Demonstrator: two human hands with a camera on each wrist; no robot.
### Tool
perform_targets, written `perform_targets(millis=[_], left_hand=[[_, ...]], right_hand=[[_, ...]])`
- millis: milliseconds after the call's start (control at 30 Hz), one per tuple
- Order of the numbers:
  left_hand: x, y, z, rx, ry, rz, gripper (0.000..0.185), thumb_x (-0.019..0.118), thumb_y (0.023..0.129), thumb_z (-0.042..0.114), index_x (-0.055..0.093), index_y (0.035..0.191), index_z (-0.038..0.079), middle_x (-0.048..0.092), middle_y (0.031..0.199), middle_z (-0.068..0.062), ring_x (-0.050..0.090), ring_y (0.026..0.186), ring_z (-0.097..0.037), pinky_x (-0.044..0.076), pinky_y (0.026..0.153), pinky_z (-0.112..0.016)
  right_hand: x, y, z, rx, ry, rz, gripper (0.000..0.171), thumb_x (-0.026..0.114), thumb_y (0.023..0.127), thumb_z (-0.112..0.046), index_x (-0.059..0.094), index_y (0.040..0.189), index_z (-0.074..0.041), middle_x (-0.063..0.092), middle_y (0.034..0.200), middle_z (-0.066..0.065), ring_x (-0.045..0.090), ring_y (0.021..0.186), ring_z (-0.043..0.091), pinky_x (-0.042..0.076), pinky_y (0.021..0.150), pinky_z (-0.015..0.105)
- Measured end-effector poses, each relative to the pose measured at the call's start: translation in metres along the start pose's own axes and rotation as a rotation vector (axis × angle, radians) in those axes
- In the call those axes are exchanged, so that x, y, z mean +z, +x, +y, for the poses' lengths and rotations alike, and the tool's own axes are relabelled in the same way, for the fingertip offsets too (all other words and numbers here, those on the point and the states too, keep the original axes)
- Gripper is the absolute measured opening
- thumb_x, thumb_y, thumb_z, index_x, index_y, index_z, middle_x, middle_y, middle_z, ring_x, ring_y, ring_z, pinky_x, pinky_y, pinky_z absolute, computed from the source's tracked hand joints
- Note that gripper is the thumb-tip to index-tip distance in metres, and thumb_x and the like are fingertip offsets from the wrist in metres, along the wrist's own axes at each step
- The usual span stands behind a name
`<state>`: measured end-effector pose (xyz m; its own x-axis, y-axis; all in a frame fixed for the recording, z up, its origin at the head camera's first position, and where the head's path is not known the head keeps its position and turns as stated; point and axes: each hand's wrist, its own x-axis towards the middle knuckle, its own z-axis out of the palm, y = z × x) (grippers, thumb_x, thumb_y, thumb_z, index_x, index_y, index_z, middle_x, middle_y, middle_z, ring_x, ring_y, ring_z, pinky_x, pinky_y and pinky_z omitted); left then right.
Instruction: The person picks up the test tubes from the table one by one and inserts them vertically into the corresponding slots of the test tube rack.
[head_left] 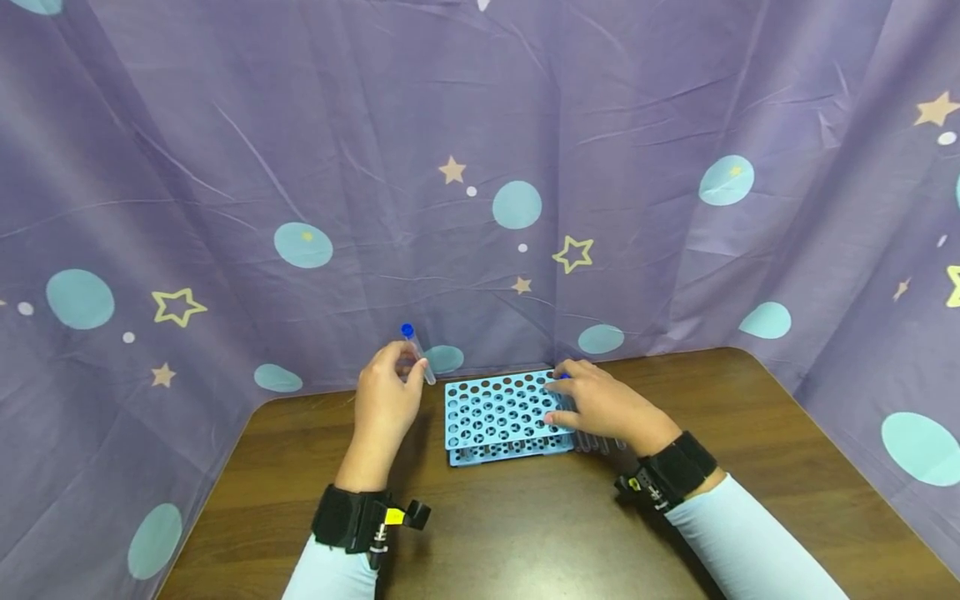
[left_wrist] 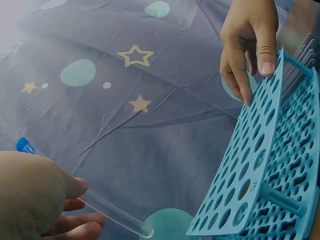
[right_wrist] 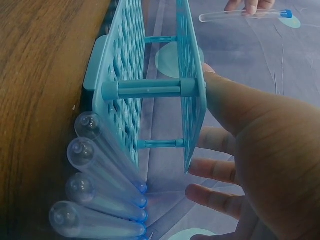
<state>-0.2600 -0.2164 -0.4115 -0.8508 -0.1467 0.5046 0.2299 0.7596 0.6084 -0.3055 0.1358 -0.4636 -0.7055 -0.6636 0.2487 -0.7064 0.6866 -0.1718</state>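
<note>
One tube (left_wrist: 117, 215) in pinching left fingers (head_left: 393, 353), free room toward the rack (right_wrist: 147, 88), loose right fingers (right_wrist: 215, 171) apparently against its edge.

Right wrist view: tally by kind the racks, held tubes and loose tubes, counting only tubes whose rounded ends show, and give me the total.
Rack: 1
Tube held in the left hand: 1
Loose tubes beside the rack: 4
Total: 6

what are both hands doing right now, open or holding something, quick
Left hand: closed, pinching a clear tube with a blue cap.
Right hand: open, fingers touching the top of the blue rack.
</note>
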Motion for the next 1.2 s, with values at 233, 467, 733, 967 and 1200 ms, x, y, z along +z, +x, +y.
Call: perform_targets(millis=[233,467,733,967,1200], left_hand=[[0.0,0.001,0.003,0.014,-0.02,-0.002,0.025,0.081,0.105,0.014,0.075,0.127,0.003,0.08,0.121,-0.019,0.083,0.102,-0.036,0.068,0.091,-0.054],[0.005,-0.001,0.004,0.025,-0.046,-0.027,0.026,0.081,0.106,0.014,0.075,0.128,0.002,0.08,0.124,-0.018,0.083,0.104,-0.037,0.068,0.092,-0.053],[0.015,-0.002,0.004,0.04,-0.048,-0.05,0.028,0.081,0.107,0.015,0.075,0.131,0.002,0.08,0.125,-0.017,0.083,0.104,-0.036,0.068,0.092,-0.053],[0.023,-0.002,0.002,0.032,-0.036,-0.072,0.028,0.081,0.106,0.014,0.076,0.13,0.001,0.081,0.124,-0.015,0.082,0.102,-0.033,0.067,0.09,-0.052],[0.03,-0.004,-0.005,0.02,-0.031,-0.094,0.028,0.081,0.107,0.016,0.076,0.13,0.002,0.081,0.124,-0.014,0.082,0.101,-0.03,0.067,0.089,-0.05]], right_hand=[[0.0,0.0,0.0,-0.002,0.0,0.0,0.063,0.087,0.1,-0.05,0.077,0.145,-0.006,0.069,0.143,0.017,0.067,0.129,0.036,0.053,0.12,0.057],[0.0,0.0,0.0,-0.001,-0.001,-0.002,0.064,0.086,0.1,-0.051,0.077,0.146,-0.006,0.069,0.144,0.017,0.067,0.128,0.035,0.054,0.119,0.056],[0.001,0.0,0.001,0.005,0.007,-0.009,0.065,0.086,0.101,-0.051,0.076,0.146,-0.006,0.068,0.144,0.017,0.066,0.129,0.035,0.053,0.12,0.056],[0.001,0.001,0.001,0.014,0.005,-0.009,0.064,0.086,0.101,-0.051,0.076,0.147,-0.007,0.068,0.145,0.017,0.066,0.13,0.035,0.053,0.119,0.056],[0.001,0.0,0.0,0.01,0.007,-0.01,0.065,0.085,0.101,-0.051,0.076,0.147,-0.007,0.068,0.145,0.017,0.066,0.129,0.035,0.054,0.119,0.056]])
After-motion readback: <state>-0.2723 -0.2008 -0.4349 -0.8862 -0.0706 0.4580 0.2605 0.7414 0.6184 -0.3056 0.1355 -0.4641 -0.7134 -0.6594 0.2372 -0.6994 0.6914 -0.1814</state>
